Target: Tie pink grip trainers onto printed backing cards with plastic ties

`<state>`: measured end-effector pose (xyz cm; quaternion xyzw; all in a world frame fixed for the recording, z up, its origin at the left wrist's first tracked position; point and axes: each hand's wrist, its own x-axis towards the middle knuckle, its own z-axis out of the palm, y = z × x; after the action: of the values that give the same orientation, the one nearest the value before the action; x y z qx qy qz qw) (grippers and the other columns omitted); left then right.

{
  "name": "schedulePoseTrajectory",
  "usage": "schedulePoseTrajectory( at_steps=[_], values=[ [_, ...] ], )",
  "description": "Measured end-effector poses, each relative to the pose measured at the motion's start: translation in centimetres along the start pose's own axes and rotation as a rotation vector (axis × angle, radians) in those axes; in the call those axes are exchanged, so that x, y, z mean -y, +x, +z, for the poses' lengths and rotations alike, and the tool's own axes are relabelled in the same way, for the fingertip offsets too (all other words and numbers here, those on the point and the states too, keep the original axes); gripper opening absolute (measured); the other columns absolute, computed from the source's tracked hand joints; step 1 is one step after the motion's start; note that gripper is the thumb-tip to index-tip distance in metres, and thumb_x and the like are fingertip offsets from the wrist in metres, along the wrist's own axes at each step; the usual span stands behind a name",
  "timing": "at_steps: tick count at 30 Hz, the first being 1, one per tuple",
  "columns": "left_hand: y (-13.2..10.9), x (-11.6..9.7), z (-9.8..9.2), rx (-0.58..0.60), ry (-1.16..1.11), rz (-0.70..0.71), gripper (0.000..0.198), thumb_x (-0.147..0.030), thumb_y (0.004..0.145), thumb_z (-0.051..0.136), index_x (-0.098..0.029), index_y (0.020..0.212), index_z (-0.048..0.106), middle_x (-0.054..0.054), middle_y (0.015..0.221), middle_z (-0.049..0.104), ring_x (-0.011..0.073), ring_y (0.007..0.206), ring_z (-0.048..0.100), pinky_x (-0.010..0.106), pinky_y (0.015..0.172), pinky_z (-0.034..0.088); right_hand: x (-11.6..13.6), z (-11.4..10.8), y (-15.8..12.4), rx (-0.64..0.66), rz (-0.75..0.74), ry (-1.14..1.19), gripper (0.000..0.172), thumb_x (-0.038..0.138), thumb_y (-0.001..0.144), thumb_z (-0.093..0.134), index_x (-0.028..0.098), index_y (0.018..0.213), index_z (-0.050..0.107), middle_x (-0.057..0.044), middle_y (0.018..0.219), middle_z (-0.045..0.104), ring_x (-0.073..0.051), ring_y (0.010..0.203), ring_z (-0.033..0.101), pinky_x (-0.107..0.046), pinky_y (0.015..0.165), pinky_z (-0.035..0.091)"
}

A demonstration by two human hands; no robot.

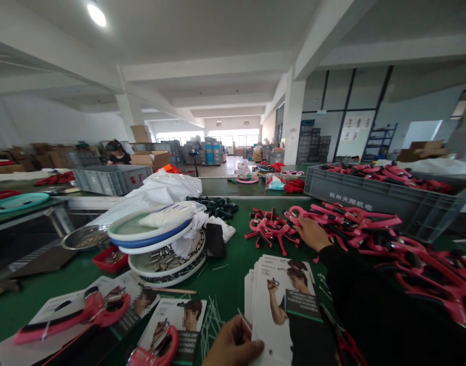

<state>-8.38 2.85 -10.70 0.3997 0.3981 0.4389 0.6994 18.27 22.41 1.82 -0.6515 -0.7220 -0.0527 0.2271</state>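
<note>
Your left hand (233,345) pinches the edge of a card stack (282,310); your right hand (312,234) touches a heap of pink handles (355,223), its grip unclear. Two cards (187,330) already carry handles; many handles remain loose.

Only one bit is properly legible: the grey plastic crate (374,208) on the right has 杭州天翔机电 printed along its long side. The farther grey crate (103,180) has red characters on it, but I can't make them out. The product cards (271,325) have small print on a dark panel, way too blurry, and the wall posters (351,133) are too small to read.
</note>
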Motion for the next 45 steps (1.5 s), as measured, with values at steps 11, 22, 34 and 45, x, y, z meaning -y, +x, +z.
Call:
schedulePoseTrajectory(
  at_steps=[11,22,34,45],
  values=[
    [-1.5,-1.8,1.6,0.016,0.011,0.041,0.045,-0.043,0.049,0.08,-0.016,0.066,0.048,-0.007,0.054,0.05,0.0061,0.046,0.044,0.02,0.049,0.03,2.6,-7.0,-6.8,0.08,0.136,0.601,0.044,0.052,0.086,0.033,0.016,0.077,0.058,-0.002,0.058,0.06,-0.016,0.055,0.058,-0.025,0.052,0.045],
    [-2.0,-2.7,2.5,0.011,0.005,0.061,0.047,-0.044,0.046,0.08,-0.017,0.066,0.048,-0.008,0.053,0.048,0.0064,0.046,0.043,0.02,0.051,0.031,6.7,-0.6,-11.5,0.421,0.092,0.711,0.031,0.034,0.082,0.042,0.014,0.084,0.066,-0.007,0.079,0.069,-0.018,0.073,0.064,-0.028,0.067,0.051],
    [-2.5,-2.4,1.1,0.093,0.169,0.136,0.089,-0.024,0.057,0.078,-0.024,0.131,0.028,-0.008,0.067,0.047,0.0044,0.053,0.041,0.018,0.053,0.032,6.6,-2.3,-13.9,0.46,-0.156,0.372,0.041,0.033,0.081,0.042,0.014,0.112,0.061,-0.013,0.115,0.062,-0.026,0.108,0.056,-0.039,0.095,0.039],
    [-5.2,-6.2,-0.2,0.191,0.445,0.071,0.088,-0.023,0.065,0.072,-0.03,0.138,0.023,0.003,0.101,0.053,0.0122,0.078,0.052,0.026,0.069,0.043,9.1,-8.1,-19.2,0.503,-0.464,0.16,0.072,0.024,0.064,0.059,0.015,0.133,0.041,-0.015,0.132,0.048,-0.03,0.12,0.045,-0.042,0.098,0.036]
  ],
)
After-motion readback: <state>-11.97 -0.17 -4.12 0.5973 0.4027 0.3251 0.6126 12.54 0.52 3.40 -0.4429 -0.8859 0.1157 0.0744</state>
